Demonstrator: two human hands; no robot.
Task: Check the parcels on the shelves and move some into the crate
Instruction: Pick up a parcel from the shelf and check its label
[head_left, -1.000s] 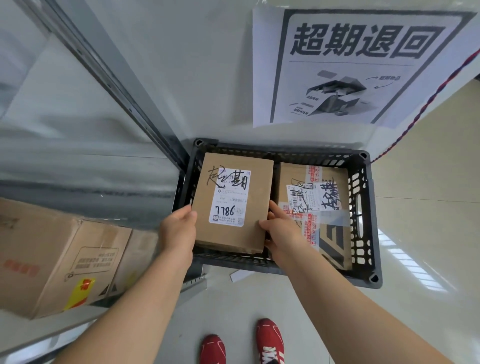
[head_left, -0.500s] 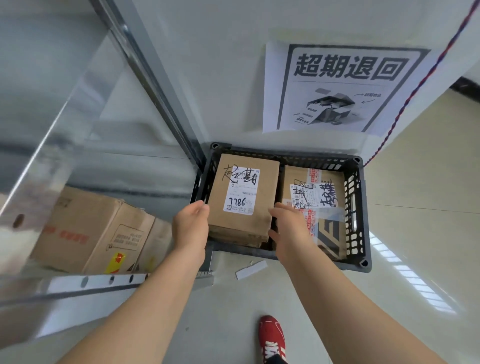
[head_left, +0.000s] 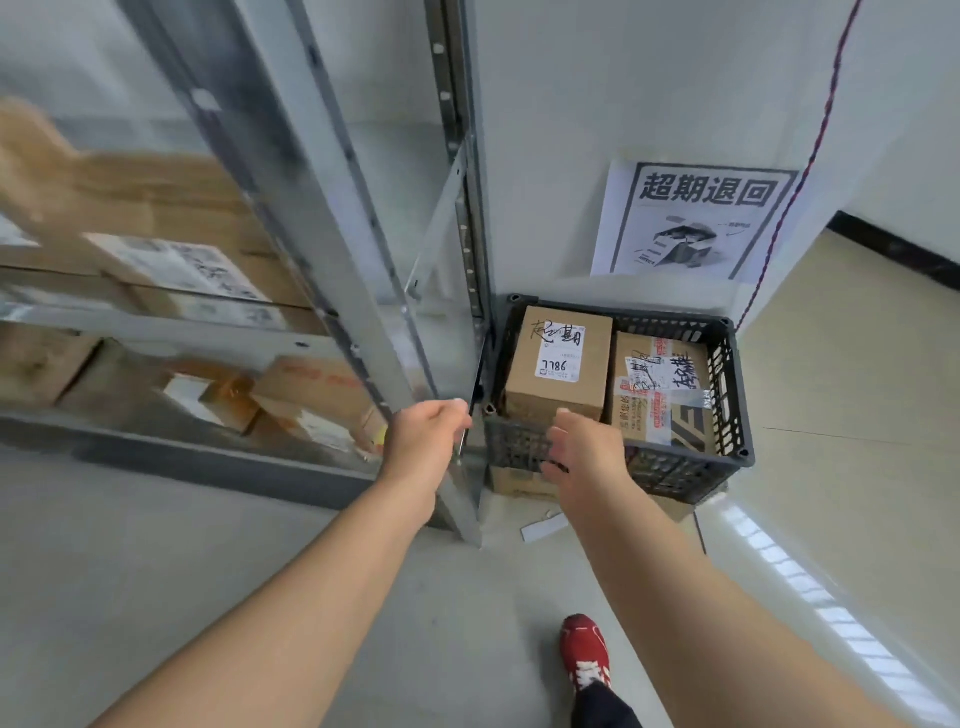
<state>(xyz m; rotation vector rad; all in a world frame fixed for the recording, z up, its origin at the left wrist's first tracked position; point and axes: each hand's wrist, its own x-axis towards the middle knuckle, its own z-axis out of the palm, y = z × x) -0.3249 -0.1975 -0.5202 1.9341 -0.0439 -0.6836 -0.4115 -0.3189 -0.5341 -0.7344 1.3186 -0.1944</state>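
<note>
1. The brown parcel (head_left: 558, 364) lies in the black crate (head_left: 675, 470), against its left wall. A taped parcel (head_left: 662, 400) fills the right side.
2. The left hand (head_left: 423, 441) holds nothing, fingers loosely curled, in front of the shelf post (head_left: 322, 249).
3. The right hand (head_left: 587, 452) holds nothing, fingers relaxed, at the crate's near edge.

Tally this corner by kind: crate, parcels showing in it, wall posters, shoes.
Black crate: 1
Parcels showing in it: 2, the plain brown parcel and the taped parcel
Wall poster: 1
Red shoe: 1
Total: 5
</note>
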